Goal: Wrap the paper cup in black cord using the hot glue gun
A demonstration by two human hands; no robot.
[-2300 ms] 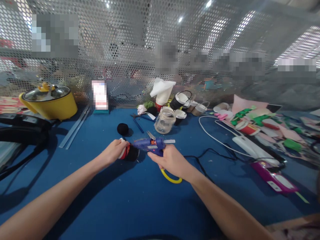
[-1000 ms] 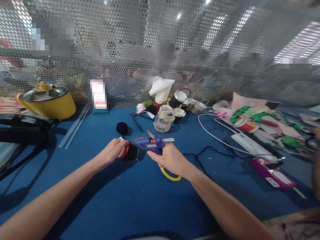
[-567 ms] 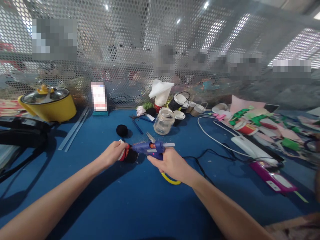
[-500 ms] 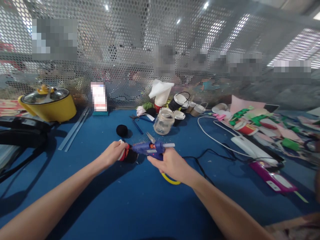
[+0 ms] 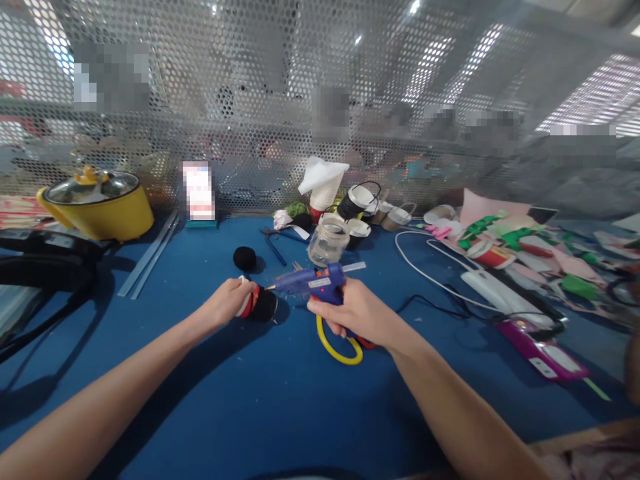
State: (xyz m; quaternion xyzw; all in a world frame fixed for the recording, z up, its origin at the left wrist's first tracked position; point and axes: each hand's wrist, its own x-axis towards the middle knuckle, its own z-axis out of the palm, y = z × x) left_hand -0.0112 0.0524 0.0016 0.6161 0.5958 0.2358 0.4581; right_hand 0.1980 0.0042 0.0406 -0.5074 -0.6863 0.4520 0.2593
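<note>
My left hand [image 5: 234,300] is closed around a small red-and-white cup [image 5: 262,305] whose far part is wrapped in black yarn. The cup lies tilted on its side just above the blue table. In my right hand [image 5: 357,303] is a blue hot glue gun [image 5: 300,281], its small light glowing red and a clear glue stick [image 5: 354,266] poking out of its back. The nozzle points left, close to the cup's upper side; whether it touches I cannot tell. Scissors with a yellow handle [image 5: 345,361] lie under my right hand, partly hidden. A black yarn ball [image 5: 245,258] sits just behind the cup.
Behind the hands stand a clear jar [image 5: 329,241], blue-handled pliers [image 5: 275,250] and several small cups. A yellow pot [image 5: 100,210] and a phone [image 5: 199,193] are at the back left. At right lie a white power strip [image 5: 485,290], cables, a purple device [image 5: 543,351] and craft scraps.
My right hand has drawn the glue gun up and to the right, tilting it, so more of the cup and the yellow scissors handle shows. My left hand stays nearly still with the cup.
</note>
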